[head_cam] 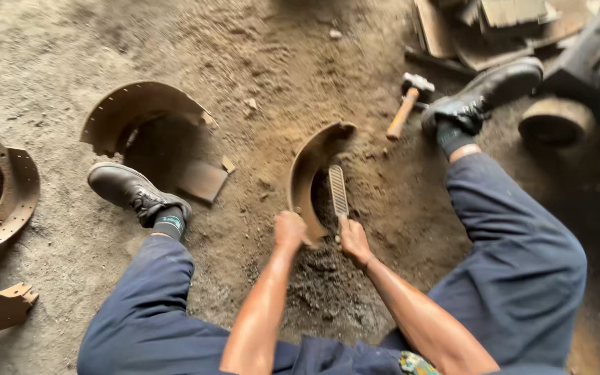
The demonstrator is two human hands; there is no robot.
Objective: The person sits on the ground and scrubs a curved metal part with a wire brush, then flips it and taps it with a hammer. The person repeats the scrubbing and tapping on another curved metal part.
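Two hands work between the spread legs on the dirt floor (50, 62). Left hand (290, 230) has its grip closed on the curved brake shoe (308, 173) standing on edge; right hand (353, 240) is wrapped around a flat file (338, 189) lying against the shoe's inner face.

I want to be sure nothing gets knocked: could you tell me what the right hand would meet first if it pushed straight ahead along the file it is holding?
Probably the inner face of the curved brake shoe. The right hand points its flat file up-frame into the hollow. Depth is unclear; past it lies bare dirt.
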